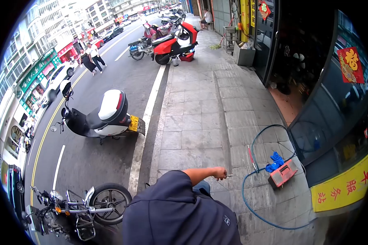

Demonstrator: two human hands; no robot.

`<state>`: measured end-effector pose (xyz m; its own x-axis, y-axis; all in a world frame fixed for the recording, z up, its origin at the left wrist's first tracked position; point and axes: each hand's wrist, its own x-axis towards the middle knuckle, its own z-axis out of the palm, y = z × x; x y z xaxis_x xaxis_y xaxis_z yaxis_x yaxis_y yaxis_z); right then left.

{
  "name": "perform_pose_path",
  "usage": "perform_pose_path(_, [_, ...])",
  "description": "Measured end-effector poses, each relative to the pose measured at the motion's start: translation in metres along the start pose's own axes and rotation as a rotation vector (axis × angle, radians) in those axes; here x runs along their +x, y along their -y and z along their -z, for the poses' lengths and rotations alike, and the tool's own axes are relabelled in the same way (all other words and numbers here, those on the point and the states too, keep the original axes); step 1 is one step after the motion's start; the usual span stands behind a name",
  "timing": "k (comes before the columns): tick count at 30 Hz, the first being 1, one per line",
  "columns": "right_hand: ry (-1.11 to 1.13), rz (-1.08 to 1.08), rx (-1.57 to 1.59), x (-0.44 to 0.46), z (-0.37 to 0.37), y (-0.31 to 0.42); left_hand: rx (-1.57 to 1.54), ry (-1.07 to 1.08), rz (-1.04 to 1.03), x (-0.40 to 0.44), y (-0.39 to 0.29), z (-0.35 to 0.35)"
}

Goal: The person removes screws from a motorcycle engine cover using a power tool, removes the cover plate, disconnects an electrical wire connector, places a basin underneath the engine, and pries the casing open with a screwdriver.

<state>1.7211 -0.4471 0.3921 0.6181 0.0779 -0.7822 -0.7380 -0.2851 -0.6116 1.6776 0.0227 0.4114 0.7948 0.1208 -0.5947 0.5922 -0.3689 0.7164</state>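
"Pavement (192, 139) everywhere; where's the left hand (220, 173)?"

"Out over it, at the end of the bare forearm, just beyond the dark shirt (171, 220). The fingers are curled closed around a thin stick (229, 175)."

"What sort of stick?"

"Short and pale, possibly metal, but too small to say for sure. One end pokes out of the fist, pointing towards the red box (283, 174)."

"And the right hand?"

"Out of sight, so I can't tell its grip."

"What's around the box?"

"It sits on the paving, well apart from the fist, with a blue bundle (275, 161) right by it. A blue hose (244, 195) curves around both."

"Anything on the road side?"

"A motorbike (69, 210) near the shirt, and a white scooter (110, 108) farther up."
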Motion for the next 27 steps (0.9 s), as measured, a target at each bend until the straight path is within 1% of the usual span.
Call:
perform_pose_path(2, [0.009, 0.012, -0.007, 0.002, 0.003, 0.008, 0.028, -0.038, 0.16, -0.018, 0.025, 0.021])
perform_pose_path(4, [0.011, 0.013, -0.004, 0.002, 0.009, 0.013, 0.077, -0.113, 0.371, -0.047, 0.036, 0.04])
perform_pose_path(6, [-0.001, 0.008, 0.0, -0.001, 0.018, 0.014, 0.081, -0.03, 0.521, -0.059, 0.061, 0.054])
perform_pose_path(8, [-0.015, -0.007, 0.017, -0.006, 0.03, 0.013, 0.176, 0.084, 0.544, -0.044, 0.114, 0.058])
perform_pose_path(10, [-0.054, -0.028, 0.06, -0.02, 0.048, 0.004, 0.131, -0.001, 0.663, -0.051, 0.089, 0.054])
perform_pose_path(11, [-0.087, -0.049, 0.108, -0.034, 0.056, -0.006, 0.186, 0.091, 0.64, -0.031, 0.106, 0.051])
perform_pose_path(13, [-0.169, -0.09, 0.22, -0.08, 0.054, -0.014, 0.06, 0.164, 0.655, 0.034, 0.171, 0.03])
perform_pose_path(14, [-0.23, -0.129, 0.29, -0.106, 0.044, -0.008, 0.126, 0.257, 0.676, 0.058, 0.151, 0.024])
perform_pose_path(15, [-0.314, 0.057, 0.397, -0.054, 0.069, -0.105, 0.194, 0.354, 0.689, 0.081, 0.123, 0.017])
perform_pose_path(16, [-0.42, -0.056, 0.275, -0.074, 0.079, -0.111, 0.26, 0.452, 0.695, 0.104, 0.089, 0.005])
perform_pose_path(17, [-0.499, -0.013, 0.483, -0.079, 0.084, -0.13, 0.259, 0.408, 0.617, 0.13, 0.055, -0.008])
perform_pose_path(18, [-0.671, -0.053, 0.585, -0.111, 0.077, -0.117, -0.081, 0.609, 0.621, 0.178, 0.027, -0.003])
perform_pose_path(19, [-0.769, -0.093, 0.568, -0.125, 0.08, -0.13, 0.12, 0.579, 0.491, 0.201, -0.04, -0.04])
perform_pose_path(20, [-0.875, -0.083, 0.539, -0.151, 0.08, -0.126, 0.273, 0.521, 0.346, 0.19, -0.102, -0.07])
perform_pose_path(21, [-0.962, -0.151, 0.614, -0.168, 0.067, -0.138, 0.404, 0.599, 0.3, 0.23, -0.136, -0.086])
perform_pose_path(22, [-1.048, -0.205, 0.689, -0.185, 0.047, -0.152, 0.474, 0.773, 0.129, 0.263, -0.183, -0.121])
perform_pose_path(23, [-1.079, -0.256, 0.707, -0.178, 0.049, -0.142, 0.412, 0.887, 0.015, 0.298, -0.194, -0.132])
perform_pose_path(24, [-1.152, -0.313, 0.814, -0.197, 0.018, -0.173, 0.522, 0.942, 0.055, 0.319, -0.239, -0.175])
perform_pose_path(25, [-1.176, -0.314, 0.913, -0.202, 0.004, -0.189, 0.575, 0.912, 0.022, 0.32, -0.282, -0.203])
perform_pose_path(26, [-1.172, -0.413, 1.011, -0.194, -0.017, -0.208, 0.716, 0.898, -0.138, 0.325, -0.32, -0.228])
perform_pose_path(27, [-1.17, -0.341, 1.24, -0.184, -0.042, -0.225, 0.76, 0.76, -0.276, 0.317, -0.356, -0.257])
